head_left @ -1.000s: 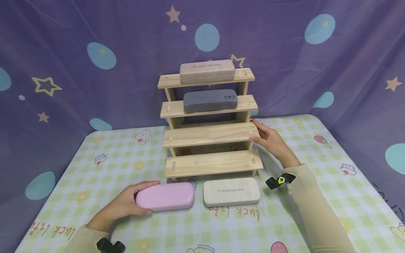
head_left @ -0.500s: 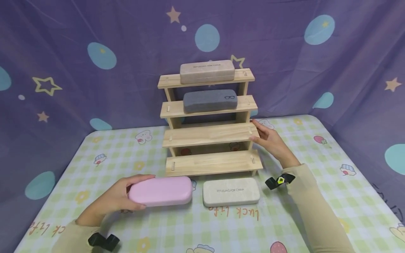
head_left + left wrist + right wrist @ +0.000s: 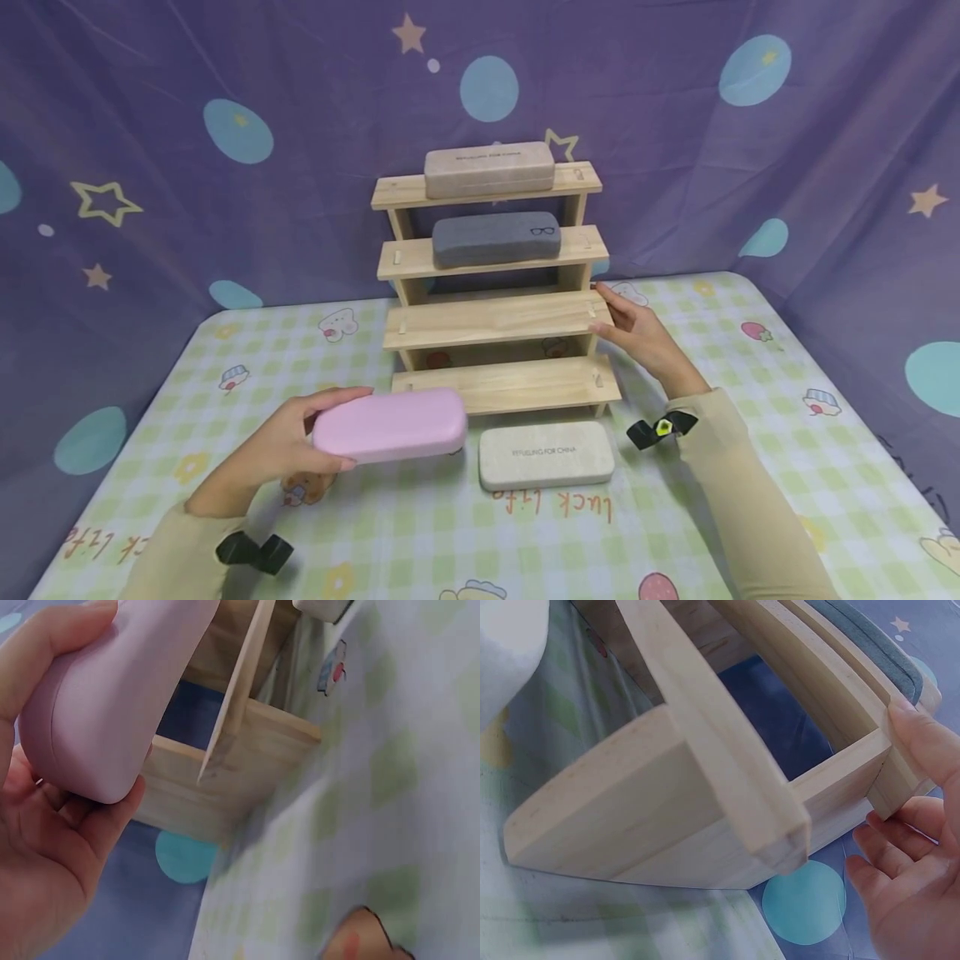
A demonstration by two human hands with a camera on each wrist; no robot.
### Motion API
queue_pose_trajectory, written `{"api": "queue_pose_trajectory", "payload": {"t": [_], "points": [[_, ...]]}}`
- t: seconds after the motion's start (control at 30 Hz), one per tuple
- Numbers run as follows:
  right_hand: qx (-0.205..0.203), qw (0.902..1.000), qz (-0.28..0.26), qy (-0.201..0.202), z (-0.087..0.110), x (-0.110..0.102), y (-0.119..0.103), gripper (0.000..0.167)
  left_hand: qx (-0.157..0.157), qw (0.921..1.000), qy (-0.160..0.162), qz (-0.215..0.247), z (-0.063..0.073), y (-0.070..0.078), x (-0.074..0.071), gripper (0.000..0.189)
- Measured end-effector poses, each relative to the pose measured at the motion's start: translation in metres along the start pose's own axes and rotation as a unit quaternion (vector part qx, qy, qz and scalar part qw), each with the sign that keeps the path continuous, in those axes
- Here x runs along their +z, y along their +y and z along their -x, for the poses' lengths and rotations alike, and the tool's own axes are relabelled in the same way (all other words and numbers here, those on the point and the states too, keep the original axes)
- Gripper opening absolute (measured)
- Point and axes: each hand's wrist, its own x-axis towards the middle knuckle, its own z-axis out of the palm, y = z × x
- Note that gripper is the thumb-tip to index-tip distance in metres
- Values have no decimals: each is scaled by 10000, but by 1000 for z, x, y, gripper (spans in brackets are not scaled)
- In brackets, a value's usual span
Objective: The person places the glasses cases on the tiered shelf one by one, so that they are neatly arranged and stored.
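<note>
My left hand (image 3: 288, 442) grips the left end of a pink eyeglass case (image 3: 390, 425), thumb on the near side and fingers on the far side. The case is lifted off the cloth, just in front of the lowest plank of a stepped wooden display rack (image 3: 495, 387). In the left wrist view the hand wraps round one rounded end of the pink case (image 3: 127, 697). My right hand (image 3: 648, 342) holds the right end of the rack's second plank from the bottom. The right wrist view shows the thumb on the plank and fingers (image 3: 885, 851) curled below it.
A cream eyeglass case (image 3: 546, 475) lies on the checked tablecloth (image 3: 420, 542) in front of the rack. On the top plank sits a beige case (image 3: 487, 177), and a grey-blue case (image 3: 487, 242) is one plank lower. A purple curtain (image 3: 315, 167) hangs behind.
My left hand has raised the pink case from the cloth, drawing it slightly left at first, then forward and right toward the rack. The right hand has stayed in place.
</note>
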Motion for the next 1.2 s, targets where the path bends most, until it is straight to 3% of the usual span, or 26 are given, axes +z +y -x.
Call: {"api": "queue_pose_trajectory", "payload": {"t": [0.3,0.5,0.87,1.2], "points": [[-56,10000,4,16,-3,1,0,73,-296,9992,253,0,-16,9,5,73],[-52,10000,36,55,-5,1,-1,73,-152,9992,346,-93,-30,16,7,75],[7,9999,121,34,-2,-1,-1,73,89,9996,240,-102,-54,29,14,76],[93,9993,369,38,1,-1,-4,71,164,9991,383,-126,-84,37,16,76]]}}
